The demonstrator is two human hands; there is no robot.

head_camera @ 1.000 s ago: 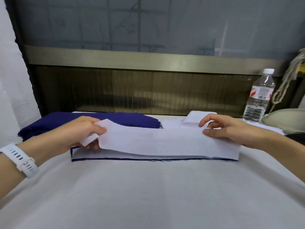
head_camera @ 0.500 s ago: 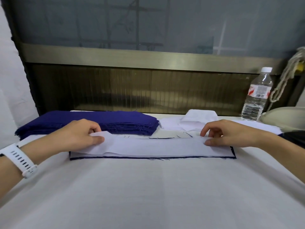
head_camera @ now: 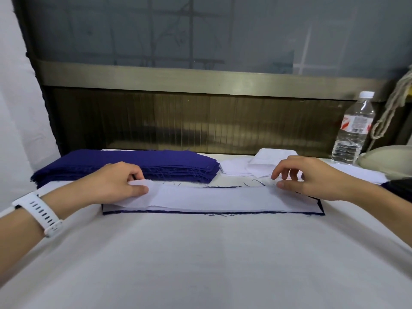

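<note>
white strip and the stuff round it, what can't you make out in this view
Navy piece: head view, only its edges show; the white strip covers the rest.
Right hand: head view, its own back hides whether the fingers pinch the strip or only touch it.
Bottle label: head view, too small to read.
Pale rounded thing: head view, cut off by the right edge.
</note>
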